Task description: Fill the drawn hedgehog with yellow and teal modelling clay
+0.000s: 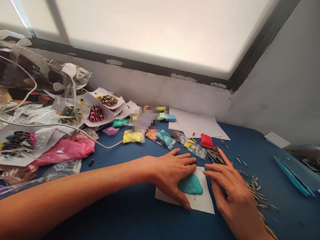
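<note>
A flattened patch of teal modelling clay (191, 184) lies on a small white sheet of paper (203, 203), with a little pencil mark below it. My left hand (172, 175) rests over the sheet's left side, fingers spread, its palm edge covering part of the clay. Close by, my right hand (231, 191) hovers at the sheet's right edge with fingers stretched out and slightly bent. An orange stick-like tool (224, 157) shows beyond the right hand. Its lower end is hidden, so whether the hand touches it cannot be made out.
Striped sunflower seeds (257, 190) scatter on the blue table at right, near blue tweezers (293, 176). Behind are a red packet (206, 140), bagged clay (165, 137) and white sheets (197, 123). Seed-covered clay pieces (95, 114), plastic bags and a white cable (82, 131) crowd the left.
</note>
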Motion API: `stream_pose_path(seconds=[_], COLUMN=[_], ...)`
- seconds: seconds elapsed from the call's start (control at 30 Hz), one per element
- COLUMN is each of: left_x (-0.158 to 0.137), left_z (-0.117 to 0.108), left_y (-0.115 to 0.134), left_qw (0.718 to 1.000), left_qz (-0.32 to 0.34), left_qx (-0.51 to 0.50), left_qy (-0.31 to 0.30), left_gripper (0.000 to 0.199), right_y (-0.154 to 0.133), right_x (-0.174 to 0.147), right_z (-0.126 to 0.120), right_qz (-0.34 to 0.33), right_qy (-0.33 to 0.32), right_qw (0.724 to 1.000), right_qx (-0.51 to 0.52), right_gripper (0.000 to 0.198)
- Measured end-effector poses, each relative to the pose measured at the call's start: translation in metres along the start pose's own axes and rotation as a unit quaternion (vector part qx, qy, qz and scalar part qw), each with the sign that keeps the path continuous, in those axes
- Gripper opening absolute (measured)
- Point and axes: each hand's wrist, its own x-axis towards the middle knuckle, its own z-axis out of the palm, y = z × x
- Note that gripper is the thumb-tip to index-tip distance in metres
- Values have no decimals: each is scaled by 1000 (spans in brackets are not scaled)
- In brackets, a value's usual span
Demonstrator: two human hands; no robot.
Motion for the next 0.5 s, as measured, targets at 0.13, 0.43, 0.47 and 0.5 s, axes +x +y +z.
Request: stream_pose_path(seconds=[0.13,0.43,0.47,0.5], left_x=[-1,-1,-1,-1], left_z=[0,0,0,0], left_y=[-1,-1,-1,-1], left_qw=[1000,1000,1000,1000], left_qz=[0,-2,-2,-2], left_qx=[1,6,4,2], left_qy=[1,-9,-7,-5], left_gripper=[95,93,94,94], right_y=[-5,-5,-5,-5], right_x=[-11,-15,-15,-15], right_z=[-9,-7,-6,-6], right_qz=[-72,-125,-125,-124], right_qy=[-3,-25,-25,-25], right_qw=[996,988,987,987], right_qx=[-43,-89,-94,-98], right_gripper=[28,32,33,33])
